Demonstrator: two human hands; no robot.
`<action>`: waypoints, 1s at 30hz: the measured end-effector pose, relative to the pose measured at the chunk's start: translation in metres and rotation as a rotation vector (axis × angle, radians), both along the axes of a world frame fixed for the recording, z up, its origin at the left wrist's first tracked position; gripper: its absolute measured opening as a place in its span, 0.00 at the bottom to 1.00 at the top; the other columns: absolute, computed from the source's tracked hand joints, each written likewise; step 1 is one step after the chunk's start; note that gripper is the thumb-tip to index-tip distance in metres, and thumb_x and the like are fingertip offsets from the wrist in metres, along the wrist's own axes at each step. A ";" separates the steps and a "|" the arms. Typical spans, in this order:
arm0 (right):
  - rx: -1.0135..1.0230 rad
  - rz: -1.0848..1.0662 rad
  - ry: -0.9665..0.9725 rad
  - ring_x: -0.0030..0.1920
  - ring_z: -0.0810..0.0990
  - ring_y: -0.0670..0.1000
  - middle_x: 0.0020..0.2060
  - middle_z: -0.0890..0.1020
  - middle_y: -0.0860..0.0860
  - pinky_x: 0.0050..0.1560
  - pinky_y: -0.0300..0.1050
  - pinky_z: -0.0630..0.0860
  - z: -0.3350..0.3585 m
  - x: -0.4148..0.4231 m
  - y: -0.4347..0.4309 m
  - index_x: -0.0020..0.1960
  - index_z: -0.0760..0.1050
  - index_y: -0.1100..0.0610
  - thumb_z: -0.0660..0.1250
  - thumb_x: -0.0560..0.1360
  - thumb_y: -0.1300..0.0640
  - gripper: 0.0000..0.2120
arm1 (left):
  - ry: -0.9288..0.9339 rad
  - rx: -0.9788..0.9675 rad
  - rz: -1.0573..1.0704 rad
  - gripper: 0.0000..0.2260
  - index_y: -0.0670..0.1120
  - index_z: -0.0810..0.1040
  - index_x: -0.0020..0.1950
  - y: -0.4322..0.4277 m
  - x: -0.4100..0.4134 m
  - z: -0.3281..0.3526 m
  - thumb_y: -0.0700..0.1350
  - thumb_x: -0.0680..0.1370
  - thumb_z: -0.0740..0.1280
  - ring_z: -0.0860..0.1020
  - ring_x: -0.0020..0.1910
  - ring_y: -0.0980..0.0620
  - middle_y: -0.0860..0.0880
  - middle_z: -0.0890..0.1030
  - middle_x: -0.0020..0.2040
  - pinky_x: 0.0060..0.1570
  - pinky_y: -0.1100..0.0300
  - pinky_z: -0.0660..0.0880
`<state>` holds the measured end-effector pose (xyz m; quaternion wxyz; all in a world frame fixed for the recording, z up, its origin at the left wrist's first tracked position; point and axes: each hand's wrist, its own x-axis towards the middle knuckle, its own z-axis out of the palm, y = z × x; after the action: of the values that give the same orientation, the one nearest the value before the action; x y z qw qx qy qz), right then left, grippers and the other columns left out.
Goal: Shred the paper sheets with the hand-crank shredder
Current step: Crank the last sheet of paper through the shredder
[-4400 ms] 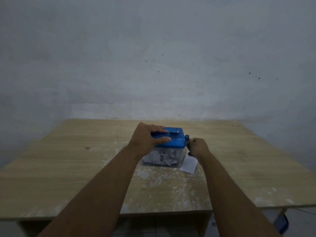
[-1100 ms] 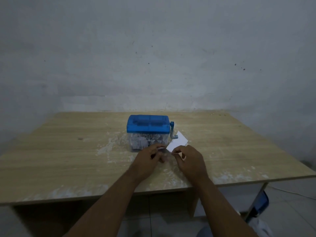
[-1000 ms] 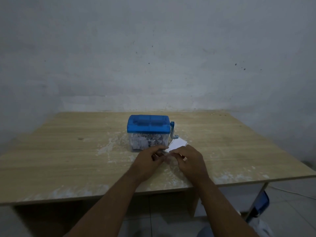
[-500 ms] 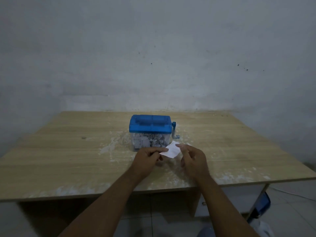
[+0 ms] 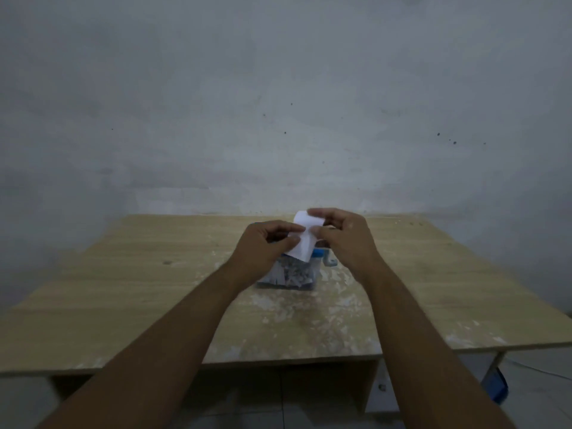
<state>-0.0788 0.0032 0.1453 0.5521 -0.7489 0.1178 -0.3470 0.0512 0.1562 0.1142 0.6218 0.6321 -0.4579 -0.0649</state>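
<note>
A small white paper sheet (image 5: 303, 243) hangs upright between both hands, right above the shredder. My left hand (image 5: 263, 249) pinches its left edge and my right hand (image 5: 343, 239) pinches its upper right part. The hand-crank shredder (image 5: 291, 275) stands mid-table; its blue lid is mostly hidden behind the hands and paper, and its clear bin shows white shreds. Its blue crank (image 5: 328, 261) sticks out on the right side, with no hand on it.
The wooden table (image 5: 123, 289) has pale scuffed patches around the shredder and near its front edge. A grey wall stands close behind it. A blue object (image 5: 498, 387) lies on the floor under the table's right corner.
Both hands have lifted the paper sheet off the table in front of the shredder and carried it up over the shredder's lid. The sheet now stands upright instead of lying flat.
</note>
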 end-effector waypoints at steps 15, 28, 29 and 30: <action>-0.470 -0.102 0.066 0.46 0.86 0.48 0.50 0.87 0.50 0.50 0.43 0.85 0.025 0.088 -0.032 0.59 0.87 0.51 0.67 0.74 0.75 0.24 | -0.138 0.071 0.195 0.08 0.46 0.90 0.50 -0.026 0.076 0.022 0.33 0.78 0.75 0.86 0.46 0.59 0.53 0.88 0.45 0.49 0.71 0.79; -0.360 -0.026 0.097 0.44 0.86 0.52 0.48 0.87 0.48 0.46 0.53 0.86 0.000 0.099 -0.043 0.56 0.85 0.45 0.68 0.74 0.73 0.24 | -0.140 0.177 0.084 0.10 0.54 0.90 0.56 -0.037 0.086 -0.003 0.50 0.76 0.80 0.83 0.55 0.65 0.60 0.88 0.53 0.53 0.74 0.76; -0.351 -0.026 0.096 0.44 0.86 0.51 0.48 0.87 0.48 0.47 0.52 0.86 -0.001 0.099 -0.044 0.59 0.85 0.46 0.69 0.74 0.72 0.24 | -0.127 0.174 0.080 0.12 0.54 0.90 0.57 -0.038 0.085 -0.005 0.52 0.74 0.81 0.83 0.55 0.65 0.60 0.88 0.54 0.54 0.74 0.76; -0.343 -0.025 0.093 0.44 0.85 0.50 0.48 0.87 0.47 0.48 0.50 0.86 -0.002 0.098 -0.044 0.62 0.83 0.47 0.70 0.75 0.71 0.24 | -0.114 0.166 0.083 0.15 0.54 0.90 0.57 -0.039 0.085 -0.006 0.53 0.72 0.82 0.83 0.54 0.65 0.60 0.88 0.53 0.54 0.74 0.77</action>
<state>0.0191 -0.0409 0.1435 0.4058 -0.8459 0.0917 -0.3338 0.1357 0.1173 0.1077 0.5425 0.7024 -0.4589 -0.0407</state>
